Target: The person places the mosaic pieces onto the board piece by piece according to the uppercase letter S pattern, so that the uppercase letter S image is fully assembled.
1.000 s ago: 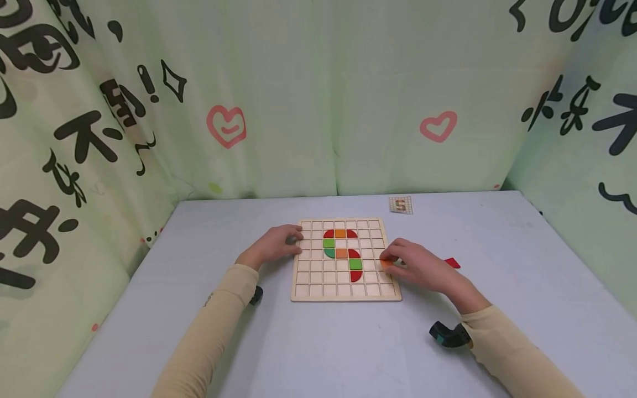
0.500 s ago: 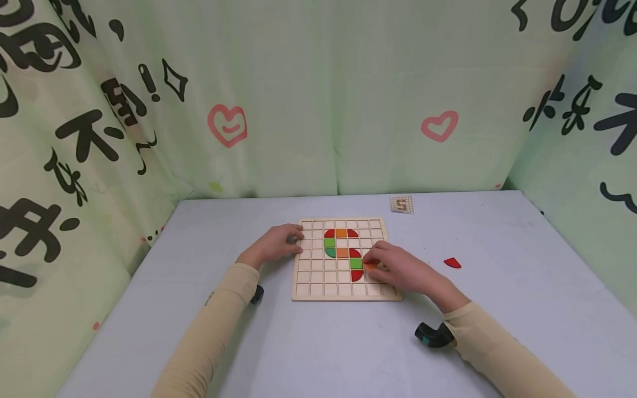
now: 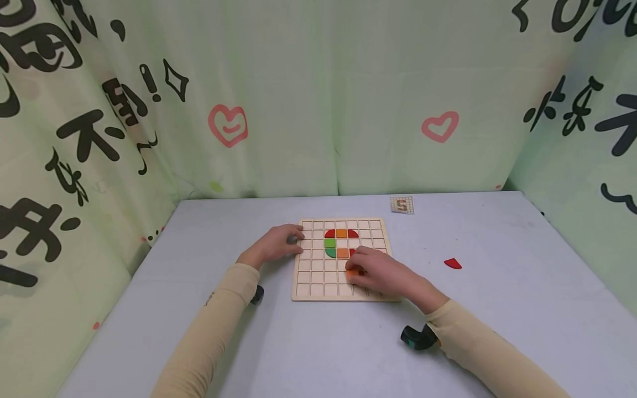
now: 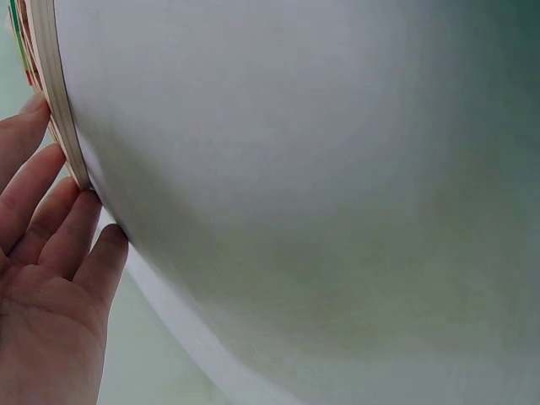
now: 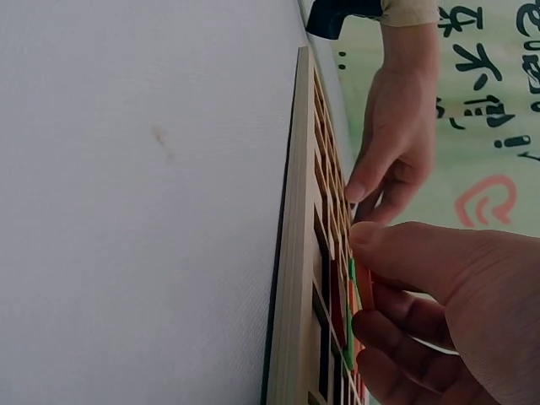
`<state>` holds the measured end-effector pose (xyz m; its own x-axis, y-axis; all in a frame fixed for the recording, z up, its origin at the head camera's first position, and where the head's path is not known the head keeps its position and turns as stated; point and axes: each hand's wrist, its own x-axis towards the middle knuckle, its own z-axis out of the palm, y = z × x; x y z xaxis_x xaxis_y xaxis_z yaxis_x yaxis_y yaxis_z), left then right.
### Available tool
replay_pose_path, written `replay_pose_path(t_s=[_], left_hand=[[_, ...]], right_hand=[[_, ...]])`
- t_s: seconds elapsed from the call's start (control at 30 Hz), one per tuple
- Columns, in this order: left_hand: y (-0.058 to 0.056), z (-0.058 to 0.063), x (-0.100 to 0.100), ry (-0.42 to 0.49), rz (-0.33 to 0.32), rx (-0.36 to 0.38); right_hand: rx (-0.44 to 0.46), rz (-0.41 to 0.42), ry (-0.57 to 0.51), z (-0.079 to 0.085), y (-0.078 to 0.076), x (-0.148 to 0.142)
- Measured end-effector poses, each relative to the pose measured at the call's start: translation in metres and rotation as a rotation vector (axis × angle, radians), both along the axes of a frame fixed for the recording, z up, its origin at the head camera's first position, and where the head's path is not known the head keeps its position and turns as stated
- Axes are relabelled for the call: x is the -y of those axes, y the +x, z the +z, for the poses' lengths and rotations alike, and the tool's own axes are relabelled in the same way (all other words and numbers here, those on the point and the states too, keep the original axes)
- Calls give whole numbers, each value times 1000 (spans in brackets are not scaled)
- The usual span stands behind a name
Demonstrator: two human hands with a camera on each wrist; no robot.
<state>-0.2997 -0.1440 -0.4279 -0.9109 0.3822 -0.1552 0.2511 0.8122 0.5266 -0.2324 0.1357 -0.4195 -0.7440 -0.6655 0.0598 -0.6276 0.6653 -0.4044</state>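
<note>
A wooden grid board (image 3: 316, 290) lies on the table, with red, orange and green tiles set in several of its squares. My left hand (image 3: 275, 243) steadies the board's left edge; in the left wrist view its fingers (image 4: 63, 224) are nearly straight against the side. Over the lower middle of the grid, my right hand (image 3: 385, 272) pinches an orange tile (image 5: 364, 283) between thumb and fingers. That hand covers the lower right tiles in the head view. A single red tile (image 3: 453, 263) with a curved edge lies right of the board.
A small card (image 3: 402, 205) printed with a gridded pattern lies beyond the board's far right corner. White cloth covers the table (image 3: 224, 221). Pale green curtains (image 3: 298, 110) with black writing and pink hearts hang behind and at both sides.
The right hand has carried the orange tile leftward from the board's right edge to above its lower middle squares. The left hand stays at the left edge.
</note>
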Motion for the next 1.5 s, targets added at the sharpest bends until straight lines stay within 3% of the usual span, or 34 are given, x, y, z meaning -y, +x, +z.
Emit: replay_pose_path(t_s=[0.2, 0.47, 1.1, 1.5], left_hand=[[0, -1, 1, 10, -30, -12], [-1, -1, 2, 14, -53, -27], [-2, -1, 2, 8, -24, 0], [0, 0, 3, 22, -33, -2]], right_hand=[[-57, 39, -13, -2, 0, 7], [-60, 37, 3, -6, -1, 12], [-43, 26, -8, -6, 1, 14], [-25, -42, -42, 0, 3, 3]])
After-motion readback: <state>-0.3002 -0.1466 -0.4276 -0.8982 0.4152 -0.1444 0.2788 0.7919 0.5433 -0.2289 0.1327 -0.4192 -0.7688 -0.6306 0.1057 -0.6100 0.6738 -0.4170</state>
